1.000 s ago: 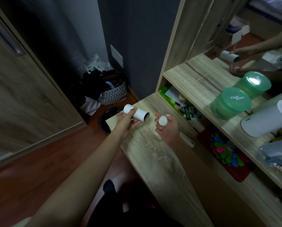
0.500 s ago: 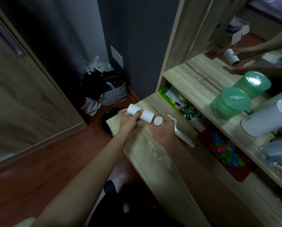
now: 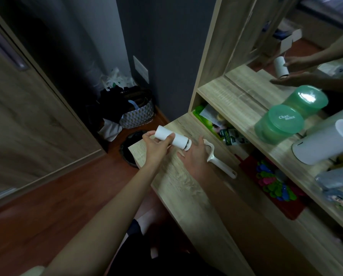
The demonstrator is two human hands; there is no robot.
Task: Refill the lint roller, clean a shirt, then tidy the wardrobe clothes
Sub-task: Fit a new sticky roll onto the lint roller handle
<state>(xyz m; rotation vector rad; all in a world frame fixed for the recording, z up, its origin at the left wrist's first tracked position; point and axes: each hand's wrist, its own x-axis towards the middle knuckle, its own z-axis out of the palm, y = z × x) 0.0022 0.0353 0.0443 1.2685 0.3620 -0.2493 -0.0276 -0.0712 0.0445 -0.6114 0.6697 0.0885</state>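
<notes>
**Refill roll held between both hands above the desk's far corner**

The left hand [image 3: 157, 146] grips a white cylindrical refill roll [image 3: 176, 139] just above the far left corner of the pale wood-grain desk [image 3: 178, 188]. Its fingers [image 3: 168, 139] are curled round the left half of the roll. The roll lies close to level, with its right end a little lower. That end carries a round white plastic end cap [image 3: 187, 146].

The right hand [image 3: 195, 158] meets the cap with its palm side. Its fingers are straight and loosely spread, wrapped round nothing. I cannot tell whether the palm presses hard or only touches.

Just right of that hand, a white plastic lint-roller handle [image 3: 221, 165] lies flat on the desk. Its far end is partly hidden by the hand and its grip points toward the near right.

To the right, a wooden shelf [image 3: 236, 104] sits above the desk. On it stand a translucent green plastic tub [image 3: 279, 124] with a lid and, nearer, a white cylindrical container [image 3: 326, 144] lying on its side. Behind them, a mirror [image 3: 316, 46] reflects both hands and the roll. In the compartment below the shelf there is a red tray [image 3: 290, 208] of small bright-coloured pieces.

On the reddish wood floor [image 3: 47, 196] at the far left, a patterned fabric basket [image 3: 136, 116] is stuffed with dark clothing. A dark round bin [image 3: 127, 150] sits just beside the desk corner. A wood-grain wardrobe door [image 3: 27, 116] fills the left side.
</notes>
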